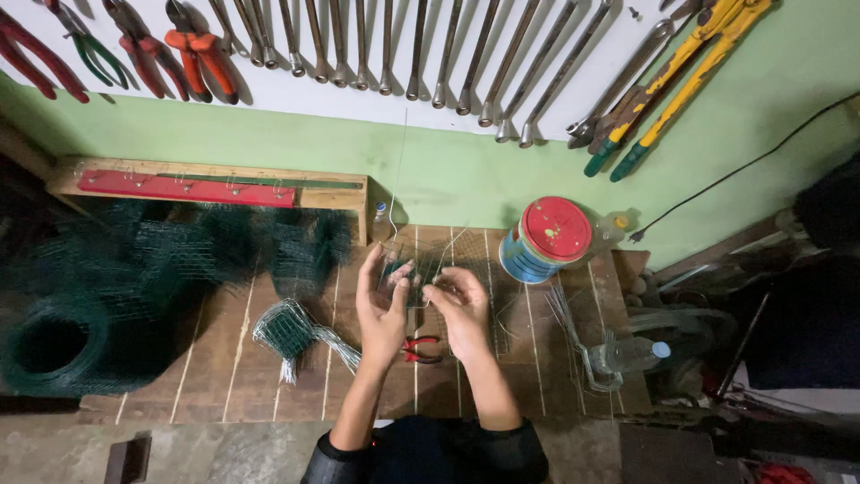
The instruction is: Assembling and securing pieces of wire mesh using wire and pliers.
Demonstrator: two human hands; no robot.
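Nearest to the camera, the dark sleeves [430,453] of the person are seen at the lower edge, and from them both forearms reach out over a wooden workbench [224,367]. The left hand [382,305] and the right hand [459,305] are brought together at the middle of the bench, and both are closed with the fingers on a small piece of green wire mesh [414,269], which is held just above the boards. A thin wire [400,170] rises from the mesh toward the far wall.

Just near of the hands, red-handled pliers [421,350] are laid on the bench. To the left, a folded mesh piece [288,332] and, further left, a big mesh roll [54,345] are found. To the right stand a tin with a red lid [546,237] and a plastic bottle [632,354].

For this work to be done well, it is judged that the mesh should be kept steady by one hand while the wire is guided by the other, and the sharp cut ends should be kept away from the fingertips.
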